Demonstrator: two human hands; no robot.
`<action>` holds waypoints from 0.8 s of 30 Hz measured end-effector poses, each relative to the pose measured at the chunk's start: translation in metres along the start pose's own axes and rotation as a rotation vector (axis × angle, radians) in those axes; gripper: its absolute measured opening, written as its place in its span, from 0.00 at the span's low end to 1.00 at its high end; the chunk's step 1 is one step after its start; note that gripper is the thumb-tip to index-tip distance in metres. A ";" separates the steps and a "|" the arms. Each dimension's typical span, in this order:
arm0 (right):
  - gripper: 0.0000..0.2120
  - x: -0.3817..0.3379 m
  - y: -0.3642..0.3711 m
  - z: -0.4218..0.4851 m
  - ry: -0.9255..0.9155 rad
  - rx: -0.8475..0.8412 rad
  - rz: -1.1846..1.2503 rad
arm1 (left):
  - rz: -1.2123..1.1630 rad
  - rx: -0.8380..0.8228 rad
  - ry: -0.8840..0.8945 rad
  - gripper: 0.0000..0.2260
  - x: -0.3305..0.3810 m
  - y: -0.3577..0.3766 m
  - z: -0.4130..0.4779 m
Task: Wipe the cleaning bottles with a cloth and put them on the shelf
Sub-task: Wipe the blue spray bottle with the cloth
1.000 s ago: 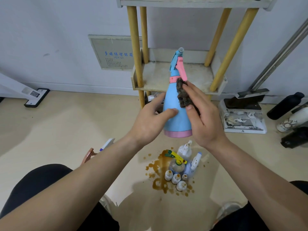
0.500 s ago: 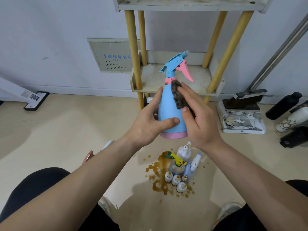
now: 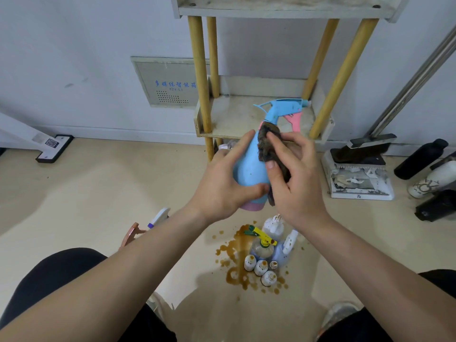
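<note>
Head view, down past two bare forearms: saw a light blue plastic spray bottle with a pink base point(image 3: 249, 166) held up between both hands, in front of the lower board of a pale shelf with yellow wooden legs point(image 3: 232, 117). Found its long axis nearly upright, base toward the body, head leaning up and a little right, nozzle pointing right. Gripped low on the body by the left hand point(image 3: 222, 191), thumb across the front just above the pink base. Pressed on the right side by the right hand point(image 3: 296, 183) through a dark brown fuzzy cloth point(image 3: 267, 146), thumb on the cloth, fingers curled behind it. Judged the board straight ahead, beyond the bottle, with the right hand slightly nearer to it. Could not tell the real gap between spray head and board, both overlapping in this view. Hidden under cloth and fingers: the bottle's right and back faces. Noticed several small stained bottles point(image 3: 261, 265) on the floor in a brown spill point(image 3: 234, 250), below the hands. Cut off behind the left forearm: another sprayer point(image 3: 158, 215).
</note>
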State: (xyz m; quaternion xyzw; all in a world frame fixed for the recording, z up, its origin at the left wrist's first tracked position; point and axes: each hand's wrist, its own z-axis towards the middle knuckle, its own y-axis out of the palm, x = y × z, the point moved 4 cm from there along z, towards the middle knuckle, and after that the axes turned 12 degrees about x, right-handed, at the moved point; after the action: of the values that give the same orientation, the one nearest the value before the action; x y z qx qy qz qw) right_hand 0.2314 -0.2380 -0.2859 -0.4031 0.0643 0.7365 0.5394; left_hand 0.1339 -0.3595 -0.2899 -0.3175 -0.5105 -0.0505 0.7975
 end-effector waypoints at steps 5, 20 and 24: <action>0.21 -0.007 0.004 0.004 0.074 0.091 -0.142 | 0.125 0.026 -0.064 0.48 -0.001 0.004 -0.003; 0.19 0.005 -0.025 0.039 -0.089 0.205 -0.393 | 0.160 0.014 -0.051 0.39 -0.003 0.005 0.006; 0.17 -0.001 -0.019 0.036 -0.134 0.156 -0.431 | 0.190 0.058 -0.010 0.38 0.002 0.002 0.005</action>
State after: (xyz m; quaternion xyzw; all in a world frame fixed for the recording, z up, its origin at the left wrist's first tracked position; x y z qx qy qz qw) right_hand 0.2287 -0.2114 -0.2545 -0.3150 -0.0023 0.6222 0.7167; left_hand 0.1322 -0.3547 -0.2876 -0.3415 -0.4834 0.0418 0.8049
